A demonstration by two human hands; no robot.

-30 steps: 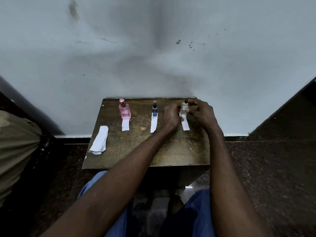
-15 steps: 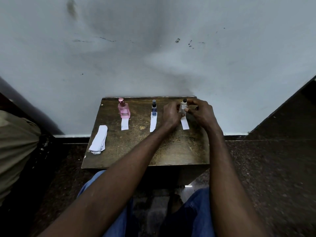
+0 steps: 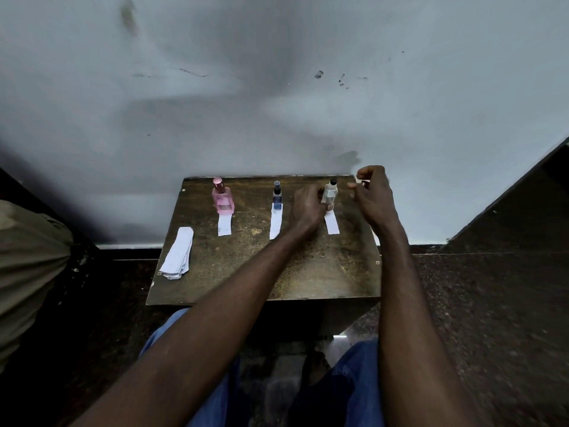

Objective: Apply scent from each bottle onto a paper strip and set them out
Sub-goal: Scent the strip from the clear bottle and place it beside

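L hand [image 3: 308,206] fingers grip small clear glass bottle [image 3: 331,194] low; it stands on worn brown wooden desk [image 3: 277,272] at far end of white paper strip [image 3: 332,224]. R hand [image 3: 374,195] fingers curled, maybe pinching sth small; can't tell. Risk: low grip tips bottle, soaks strip.

Table [image 3: 308,272] front passable (bottles [image 3: 222,195] line the wall [image 3: 277,118]).
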